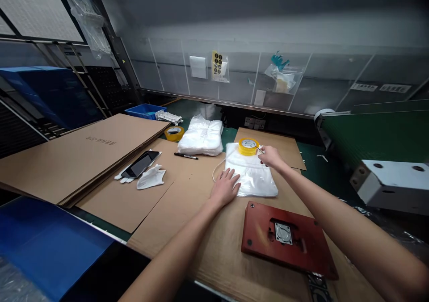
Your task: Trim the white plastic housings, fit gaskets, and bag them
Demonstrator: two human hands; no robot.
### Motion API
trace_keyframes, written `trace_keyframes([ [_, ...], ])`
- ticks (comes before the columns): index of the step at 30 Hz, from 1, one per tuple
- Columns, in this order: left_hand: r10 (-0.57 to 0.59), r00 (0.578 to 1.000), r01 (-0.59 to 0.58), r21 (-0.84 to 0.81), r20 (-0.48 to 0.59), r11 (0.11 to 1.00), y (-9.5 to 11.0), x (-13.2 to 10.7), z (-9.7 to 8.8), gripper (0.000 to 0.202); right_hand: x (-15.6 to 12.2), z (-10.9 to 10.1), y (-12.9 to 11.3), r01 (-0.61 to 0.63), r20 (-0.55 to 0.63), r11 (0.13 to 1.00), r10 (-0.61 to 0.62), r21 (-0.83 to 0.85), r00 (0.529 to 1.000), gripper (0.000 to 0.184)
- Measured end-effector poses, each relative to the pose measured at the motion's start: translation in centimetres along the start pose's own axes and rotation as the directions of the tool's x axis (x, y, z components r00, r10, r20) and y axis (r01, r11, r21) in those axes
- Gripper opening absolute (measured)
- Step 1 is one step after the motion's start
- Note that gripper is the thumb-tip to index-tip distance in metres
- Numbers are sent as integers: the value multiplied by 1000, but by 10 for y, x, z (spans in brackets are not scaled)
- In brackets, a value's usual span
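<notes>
A clear plastic bag (pixel 252 173) with something white inside lies flat on the cardboard-covered bench (pixel 187 190). My left hand (pixel 225 186) rests on the bag's near left corner, fingers spread and flat. My right hand (pixel 270 157) is at the bag's far right edge, fingers pinched on the tape end beside a yellow tape roll (pixel 248 146) that sits on the bag's far end. A thin white cord (pixel 216 168) loops out from the bag's left side.
A red metal plate (pixel 288 239) lies near me on the right. Further left are a pen (pixel 186 156), a second tape roll (pixel 174 133), a stack of plastic bags (pixel 202 137), a phone (pixel 140 164) on white gloves, flat cardboard sheets (pixel 77 152) and blue bins.
</notes>
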State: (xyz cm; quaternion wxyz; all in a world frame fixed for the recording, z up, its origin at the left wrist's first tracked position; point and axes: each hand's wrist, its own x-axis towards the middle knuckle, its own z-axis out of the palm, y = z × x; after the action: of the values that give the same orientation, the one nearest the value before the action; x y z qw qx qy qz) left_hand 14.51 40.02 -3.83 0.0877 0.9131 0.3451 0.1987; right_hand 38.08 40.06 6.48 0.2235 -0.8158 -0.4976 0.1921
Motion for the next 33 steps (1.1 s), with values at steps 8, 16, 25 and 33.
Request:
trace_keyframes([
  [8, 30, 999, -36, -142, -43, 989, -1, -2, -3, 24, -28, -13, 7, 103, 82, 993, -99, -54, 992, 26],
  [16, -190, 976, 128, -427, -107, 895, -13, 6, -4, 26, -52, 49, 0, 450, 337, 889, -401, -79, 852, 27],
  [25, -267, 954, 125, -627, -136, 769, -18, 3, -5, 27, -40, 66, 2, 498, 263, 863, -462, -90, 847, 33],
  [33, -234, 965, 104, -645, -119, 757, -22, 1, -6, 31, -33, 74, -14, 397, 120, 917, -400, 46, 909, 25],
])
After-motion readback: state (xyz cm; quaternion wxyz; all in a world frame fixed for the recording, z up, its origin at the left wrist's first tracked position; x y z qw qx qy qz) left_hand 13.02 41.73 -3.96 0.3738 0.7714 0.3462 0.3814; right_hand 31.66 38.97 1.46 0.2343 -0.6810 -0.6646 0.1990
